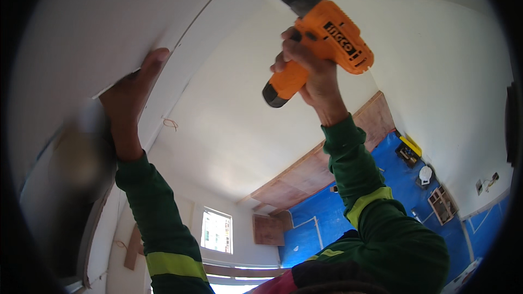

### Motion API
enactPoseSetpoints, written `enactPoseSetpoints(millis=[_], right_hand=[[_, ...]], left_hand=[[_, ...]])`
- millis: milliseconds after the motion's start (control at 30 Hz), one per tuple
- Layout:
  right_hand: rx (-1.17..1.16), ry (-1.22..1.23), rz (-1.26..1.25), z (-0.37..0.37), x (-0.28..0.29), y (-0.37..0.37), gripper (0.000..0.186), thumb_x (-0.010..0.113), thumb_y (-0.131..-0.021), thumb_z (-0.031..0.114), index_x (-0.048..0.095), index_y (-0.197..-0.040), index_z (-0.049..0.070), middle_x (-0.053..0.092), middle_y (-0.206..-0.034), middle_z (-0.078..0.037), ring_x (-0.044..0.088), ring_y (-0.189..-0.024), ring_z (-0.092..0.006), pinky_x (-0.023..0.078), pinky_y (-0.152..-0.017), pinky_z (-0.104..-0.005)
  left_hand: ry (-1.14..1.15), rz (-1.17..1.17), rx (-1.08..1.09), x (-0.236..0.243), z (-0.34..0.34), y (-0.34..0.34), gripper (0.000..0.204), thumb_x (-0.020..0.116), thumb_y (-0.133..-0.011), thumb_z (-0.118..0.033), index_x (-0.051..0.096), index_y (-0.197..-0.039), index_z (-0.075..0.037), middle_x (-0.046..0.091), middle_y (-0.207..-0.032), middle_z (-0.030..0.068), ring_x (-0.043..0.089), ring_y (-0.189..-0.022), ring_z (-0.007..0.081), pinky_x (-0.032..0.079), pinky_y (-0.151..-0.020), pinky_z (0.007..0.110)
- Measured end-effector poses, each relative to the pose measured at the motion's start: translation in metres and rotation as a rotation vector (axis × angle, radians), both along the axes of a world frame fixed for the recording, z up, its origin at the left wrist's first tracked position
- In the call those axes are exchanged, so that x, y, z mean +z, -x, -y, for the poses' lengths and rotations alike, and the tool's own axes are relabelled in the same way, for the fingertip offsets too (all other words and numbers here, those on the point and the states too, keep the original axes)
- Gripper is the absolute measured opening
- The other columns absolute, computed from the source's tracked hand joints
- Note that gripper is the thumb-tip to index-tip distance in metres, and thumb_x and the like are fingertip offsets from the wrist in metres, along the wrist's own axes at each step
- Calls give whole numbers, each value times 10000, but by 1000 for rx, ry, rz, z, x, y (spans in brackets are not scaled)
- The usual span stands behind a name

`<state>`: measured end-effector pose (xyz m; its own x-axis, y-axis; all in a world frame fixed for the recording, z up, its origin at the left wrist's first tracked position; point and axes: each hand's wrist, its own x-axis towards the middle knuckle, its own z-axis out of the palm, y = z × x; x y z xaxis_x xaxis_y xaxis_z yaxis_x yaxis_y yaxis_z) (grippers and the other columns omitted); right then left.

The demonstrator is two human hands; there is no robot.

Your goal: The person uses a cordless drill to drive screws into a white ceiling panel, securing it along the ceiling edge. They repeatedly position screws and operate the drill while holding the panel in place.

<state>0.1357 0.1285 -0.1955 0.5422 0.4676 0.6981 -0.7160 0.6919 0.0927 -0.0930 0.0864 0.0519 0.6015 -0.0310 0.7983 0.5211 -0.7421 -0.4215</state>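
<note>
Head view: we press left hand [131, 90] flat against white ceiling panel [98, 27], grip open, holding nothing. Right hand [308, 68] grip wrapped around orange drill [321, 35], bit tip at panel seam overhead. We judge fastening step underway; next calls for steady upward push. Far off: window [217, 231], blue floor sheet [327, 212].

A room under renovation: bare white walls [436, 65], blue floor covering [327, 212], loose wooden boards [305, 177].

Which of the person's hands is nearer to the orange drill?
Right. The right hand grips the orange drill by its handle; the left hand is apart, pressed against the white ceiling panel.
</note>
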Motion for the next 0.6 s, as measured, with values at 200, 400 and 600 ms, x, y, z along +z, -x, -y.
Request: enactPoseSetpoints(millis=[200,400,600], right_hand=[[38,-53,20,-5,3,1,295,692,-941,-13,594,-1215,37,641,-934,-43,726,-730,-192,630,-716,-426],[66,-52,38,-9,-3,-11,304,699,-934,0,590,-1214,45,634,-887,-40,725,-728,-189,628,-726,-429],[78,-73,29,-21,0,-5,262,700,-931,10,598,-1169,49,629,-855,-39,716,-711,-188,627,-725,-438]], left_hand=[[-135,-74,-32,10,-53,-1,513,922,-869,-254,690,-1218,41,762,-1117,115,732,-987,198,589,-925,341],[-209,-136,-23,17,-62,9,592,862,-929,-339,636,-1316,48,732,-1203,133,720,-1062,244,574,-962,360],[-287,-196,-61,19,-60,6,623,858,-934,-349,612,-1345,49,723,-1212,133,717,-1047,245,577,-948,357]])
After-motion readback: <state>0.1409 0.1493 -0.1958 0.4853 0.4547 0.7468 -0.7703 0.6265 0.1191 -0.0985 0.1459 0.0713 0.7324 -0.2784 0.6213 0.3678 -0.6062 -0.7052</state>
